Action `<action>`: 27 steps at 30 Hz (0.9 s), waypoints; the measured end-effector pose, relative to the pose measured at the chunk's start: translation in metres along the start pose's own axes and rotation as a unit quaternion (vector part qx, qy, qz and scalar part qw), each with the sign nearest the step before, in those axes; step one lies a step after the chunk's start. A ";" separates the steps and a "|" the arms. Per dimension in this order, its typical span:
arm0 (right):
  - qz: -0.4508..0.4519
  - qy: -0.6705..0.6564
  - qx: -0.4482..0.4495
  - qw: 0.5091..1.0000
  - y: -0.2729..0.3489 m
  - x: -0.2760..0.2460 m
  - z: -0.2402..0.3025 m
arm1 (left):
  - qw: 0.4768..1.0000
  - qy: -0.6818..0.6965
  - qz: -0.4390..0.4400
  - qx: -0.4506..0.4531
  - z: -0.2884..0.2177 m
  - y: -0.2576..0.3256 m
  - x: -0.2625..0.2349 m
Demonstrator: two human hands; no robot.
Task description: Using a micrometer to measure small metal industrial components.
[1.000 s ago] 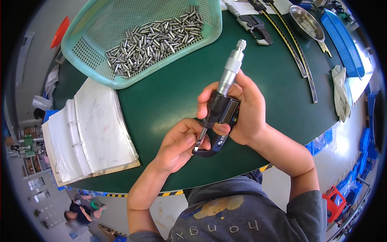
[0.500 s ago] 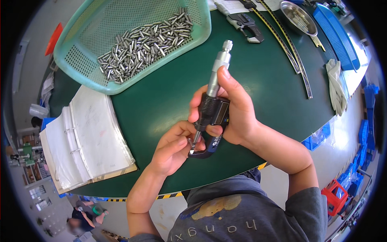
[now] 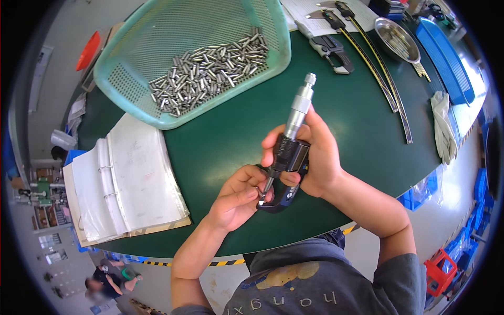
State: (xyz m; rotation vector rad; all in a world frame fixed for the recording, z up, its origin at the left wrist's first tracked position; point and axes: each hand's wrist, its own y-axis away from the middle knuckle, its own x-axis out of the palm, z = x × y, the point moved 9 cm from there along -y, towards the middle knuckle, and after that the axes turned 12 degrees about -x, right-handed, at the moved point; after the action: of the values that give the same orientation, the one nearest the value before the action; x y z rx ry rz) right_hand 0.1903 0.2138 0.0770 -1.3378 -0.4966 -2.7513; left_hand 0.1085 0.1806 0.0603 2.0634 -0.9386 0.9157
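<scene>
Two hands work a measuring gauge over a green table

The right hand is wrapped around the black body of the gauge, its silver barrel pointing toward one o'clock; the left hand pinches a small metal pin at the gauge's lower end, fingers closed on it; the two hands touch, just above the near edge of the table; at eleven o'clock sits a teal basket of metal pins; at nine o'clock lies an open ring binder; at one o'clock lie calipers and a metal dish.
</scene>
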 end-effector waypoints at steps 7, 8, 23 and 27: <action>0.000 -0.080 -0.014 0.997 0.001 0.002 0.008 | 0.998 -0.020 0.040 -0.032 -0.007 -0.011 0.005; 0.003 -0.081 -0.015 0.997 0.001 0.003 0.008 | 0.998 -0.023 0.039 -0.031 -0.011 -0.012 0.005; 0.034 -0.056 -0.050 0.997 0.002 0.005 0.014 | 0.304 -0.864 -0.218 0.337 -0.157 -0.056 0.032; 0.032 -0.045 -0.040 0.998 0.003 0.006 0.011 | 0.266 -0.884 -0.189 0.336 -0.152 -0.062 0.033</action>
State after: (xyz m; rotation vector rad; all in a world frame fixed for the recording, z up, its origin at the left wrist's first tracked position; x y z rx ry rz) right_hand 0.1953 0.2146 0.0892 -1.4746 -0.3432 -2.6956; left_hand 0.1272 0.3218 0.1477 3.1398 -0.5783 -2.4514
